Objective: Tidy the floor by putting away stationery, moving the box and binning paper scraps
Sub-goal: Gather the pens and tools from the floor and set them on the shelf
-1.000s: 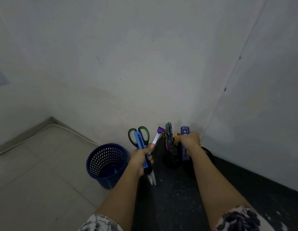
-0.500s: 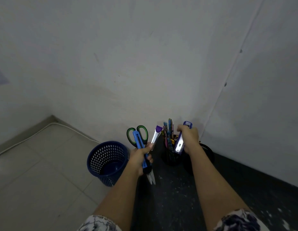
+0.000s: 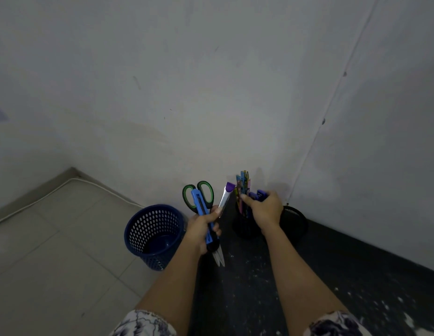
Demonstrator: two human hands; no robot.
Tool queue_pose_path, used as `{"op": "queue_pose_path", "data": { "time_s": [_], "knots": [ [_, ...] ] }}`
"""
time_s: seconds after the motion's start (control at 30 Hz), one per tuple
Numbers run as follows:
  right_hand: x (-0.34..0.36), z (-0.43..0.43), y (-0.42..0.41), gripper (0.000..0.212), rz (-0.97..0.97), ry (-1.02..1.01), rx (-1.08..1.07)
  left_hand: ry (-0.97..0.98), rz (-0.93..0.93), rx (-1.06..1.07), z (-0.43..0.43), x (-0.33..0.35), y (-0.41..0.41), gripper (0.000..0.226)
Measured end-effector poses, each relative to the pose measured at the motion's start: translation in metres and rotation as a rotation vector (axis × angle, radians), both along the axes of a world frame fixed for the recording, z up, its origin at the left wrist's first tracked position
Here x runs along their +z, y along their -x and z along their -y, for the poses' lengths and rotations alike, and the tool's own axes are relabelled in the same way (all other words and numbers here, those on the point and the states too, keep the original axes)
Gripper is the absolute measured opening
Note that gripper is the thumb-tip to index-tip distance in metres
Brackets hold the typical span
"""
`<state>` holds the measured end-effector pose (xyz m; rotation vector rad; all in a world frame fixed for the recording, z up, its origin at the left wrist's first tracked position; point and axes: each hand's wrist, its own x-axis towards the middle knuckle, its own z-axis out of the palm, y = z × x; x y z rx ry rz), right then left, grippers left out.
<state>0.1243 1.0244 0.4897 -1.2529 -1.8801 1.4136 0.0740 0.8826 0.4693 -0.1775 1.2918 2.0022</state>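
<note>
Gripping three tools together, the left hand [image 3: 203, 230] has its fingers closed around a pair of scissors [image 3: 198, 195] with green and black handles, a blue cutter knife [image 3: 202, 214] and a silver cutter with a purple end [image 3: 226, 197]. The scissor handles point up toward the wall [image 3: 211, 93] and the pale blade tips come out below the hand. The silver cutter leans to the right, and its purple end is close to the pens.

The right hand [image 3: 265, 209] is over a black pen holder [image 3: 244, 226] that stands on the dark surface [image 3: 332, 275] near the corner of the walls. Its fingers are curled around a blue stapler [image 3: 259, 195], of which only the top part shows above the knuckles. I cannot tell whether the lower end of the stapler is already inside the holder. Several colourful pens [image 3: 243, 184] stand upright in the same holder, just left of the stapler.

A second black round container [image 3: 294, 220] sits just beside the holder on the right, partly hidden by the right wrist.

On the tiled floor [image 3: 53, 251], at the left of the left hand, stands a blue basket [image 3: 151, 235] with holes in its wall. A white cable [image 3: 41, 200] runs along the foot of the wall. Small pale specks lie on the dark surface. Both sleeves [image 3: 143, 323] have a flower pattern.
</note>
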Motion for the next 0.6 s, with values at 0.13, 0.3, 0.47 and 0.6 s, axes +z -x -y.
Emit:
{"op": "queue_pose_path", "data": {
  "time_s": [0.13, 0.3, 0.47, 0.6],
  "knots": [
    [0.023, 0.011, 0.004, 0.048, -0.039, -0.284, -0.053, 0.006, -0.025, -0.007, 0.002, 0.001, 0.001, 0.012],
    [0.047, 0.027, 0.01, 0.045, -0.223, -0.053, 0.338, -0.047, -0.065, -0.058, 0.003, 0.01, 0.002, 0.009],
    [0.049, 0.018, 0.009, 0.041, -0.253, -0.011, 0.304, -0.033, -0.141, -0.126, 0.0, 0.021, -0.002, 0.009],
    [0.052, 0.003, -0.004, 0.041, -0.246, -0.054, 0.144, 0.018, -0.134, -0.04, -0.001, 0.017, 0.001, 0.014]
  ]
}}
